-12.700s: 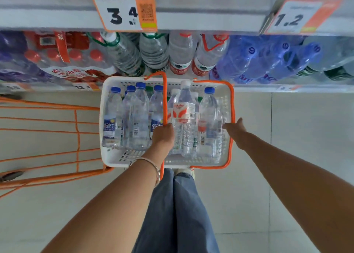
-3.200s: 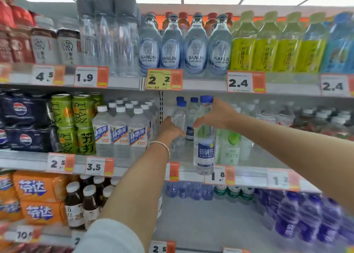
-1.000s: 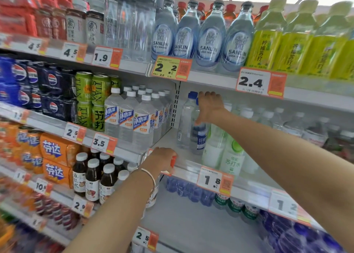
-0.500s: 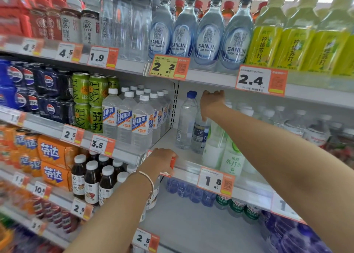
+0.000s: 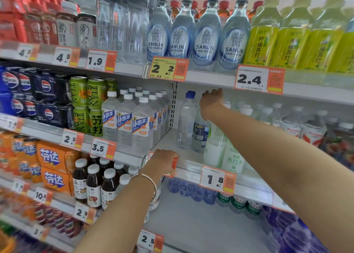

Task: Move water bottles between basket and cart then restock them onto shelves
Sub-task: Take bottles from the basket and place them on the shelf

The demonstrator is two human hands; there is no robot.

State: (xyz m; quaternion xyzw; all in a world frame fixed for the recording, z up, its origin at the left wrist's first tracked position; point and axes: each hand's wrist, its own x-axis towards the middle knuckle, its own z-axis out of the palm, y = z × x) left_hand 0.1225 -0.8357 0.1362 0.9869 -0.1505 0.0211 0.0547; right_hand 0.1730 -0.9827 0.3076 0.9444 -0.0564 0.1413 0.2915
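Two clear water bottles stand at the left end of the middle shelf. One is a tall blue-capped bottle; the other, a blue-labelled bottle, stands just right of it with its top hidden by my wrist. My right hand is deep in the shelf above that second bottle, just under the upper shelf, fingers loosely extended and holding nothing I can see. My left hand, with a bracelet on the wrist, grips the front edge of the same shelf over an orange price tag. Basket and cart are out of view.
White-capped labelled bottles fill the bay left of a perforated divider. Pale green soda bottles stand right of the two water bottles. Sanlin soda bottles line the upper shelf. A 1.8 price tag hangs below.
My right hand has let go of the blue-labelled bottle's top and risen slightly toward the upper shelf. My left hand has stayed on the shelf edge. The view shifted a little.
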